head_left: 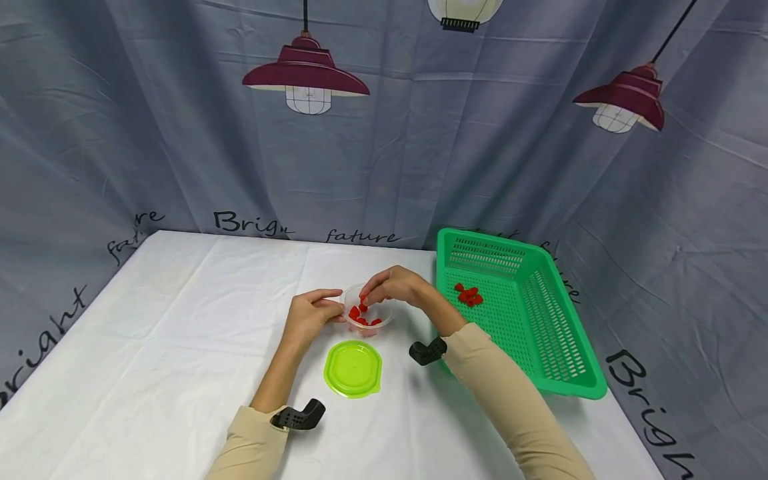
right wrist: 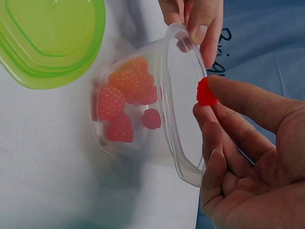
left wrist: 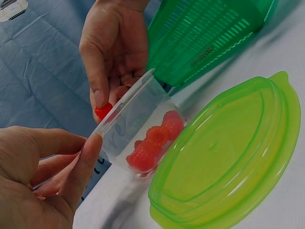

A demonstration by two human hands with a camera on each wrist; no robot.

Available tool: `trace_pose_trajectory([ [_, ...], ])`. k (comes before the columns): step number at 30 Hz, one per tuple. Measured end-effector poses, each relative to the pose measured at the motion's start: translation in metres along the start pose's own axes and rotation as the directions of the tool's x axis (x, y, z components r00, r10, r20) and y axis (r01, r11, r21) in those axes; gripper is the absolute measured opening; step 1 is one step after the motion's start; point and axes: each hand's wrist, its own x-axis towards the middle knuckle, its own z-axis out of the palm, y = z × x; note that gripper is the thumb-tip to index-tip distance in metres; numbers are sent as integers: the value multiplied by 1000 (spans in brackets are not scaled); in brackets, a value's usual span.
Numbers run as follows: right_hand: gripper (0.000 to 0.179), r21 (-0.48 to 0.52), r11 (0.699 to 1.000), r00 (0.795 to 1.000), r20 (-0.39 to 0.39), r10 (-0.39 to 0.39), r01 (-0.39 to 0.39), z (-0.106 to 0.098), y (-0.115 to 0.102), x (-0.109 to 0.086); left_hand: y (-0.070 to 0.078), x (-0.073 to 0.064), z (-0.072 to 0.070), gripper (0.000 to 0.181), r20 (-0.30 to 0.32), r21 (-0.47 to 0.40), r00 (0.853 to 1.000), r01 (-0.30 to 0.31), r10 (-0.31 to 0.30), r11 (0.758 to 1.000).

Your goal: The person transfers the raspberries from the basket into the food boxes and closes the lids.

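Observation:
My left hand pinches the rim of a clear plastic container between thumb and fingers. Several red raspberries lie at the bottom, seen through the side wall. Over the opening, my right hand pinches one raspberry between thumb and fingertip, right at the rim; the left wrist view shows this berry too. A bright green lid lies flat on the table just in front of the container.
To the right stands a green slotted basket with several raspberries at its left side. A white cloth covers the table. Behind it hangs a grey-blue curtain printed with lamps and lettering.

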Motion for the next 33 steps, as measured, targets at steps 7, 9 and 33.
trace_pose_trajectory([
  [7, 18, 4, 1000, 1000, 16, -7, 7, 0, 1, -1, 0, 0, 0, 34, 0, 0, 1000, 3, -3, 1000],
  [9, 18, -5, 1000, 1000, 21, -8, 8, 0, 1, -1, 0, 0, 0, 34, -2, 2, 1000, 3, -3, 1000],
  [33, 21, -47, 999, 999, 27, 22, -21, 1, 1, 3, -1, 1, 1, 35, -7, 25, 1000, 23, -23, 999],
])
